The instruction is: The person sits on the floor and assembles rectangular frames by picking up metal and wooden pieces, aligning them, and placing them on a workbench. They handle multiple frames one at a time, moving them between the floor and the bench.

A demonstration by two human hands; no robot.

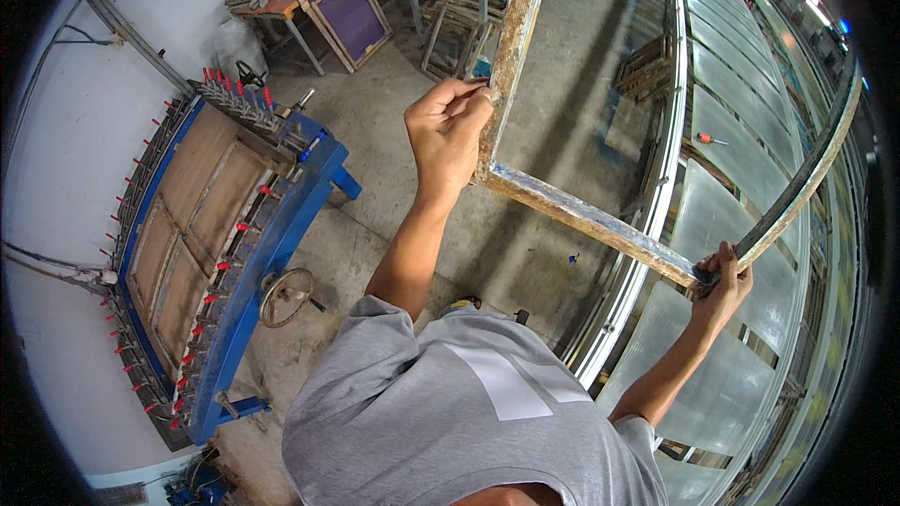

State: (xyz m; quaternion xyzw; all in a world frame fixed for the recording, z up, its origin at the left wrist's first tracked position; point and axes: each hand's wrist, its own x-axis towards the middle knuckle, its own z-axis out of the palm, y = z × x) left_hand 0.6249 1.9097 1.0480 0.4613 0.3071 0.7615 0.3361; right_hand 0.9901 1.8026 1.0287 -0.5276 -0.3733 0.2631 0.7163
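Note:
I hold up a large rectangular frame [595, 223] with worn, brown-stained bars and a paler inner edge. Its near bar runs across in front of me, and its far end passes out of the picture. My left hand [450, 136] is closed at the left bar, just beyond the near left corner, thumb and fingers pinched at the edge; a small dark bit shows at the fingertips, too small to name. Around the near right corner, my right hand [722, 289] is closed, with its fingers wrapped over the bar.
On the left stands a blue stretching machine [267, 309] with red-handled clamps and a handwheel [287, 298]. A long table with glassy panels [722, 328] runs along the right, bearing a red-handled tool [710, 139]. A purple-meshed frame [349, 23] leans at the back.

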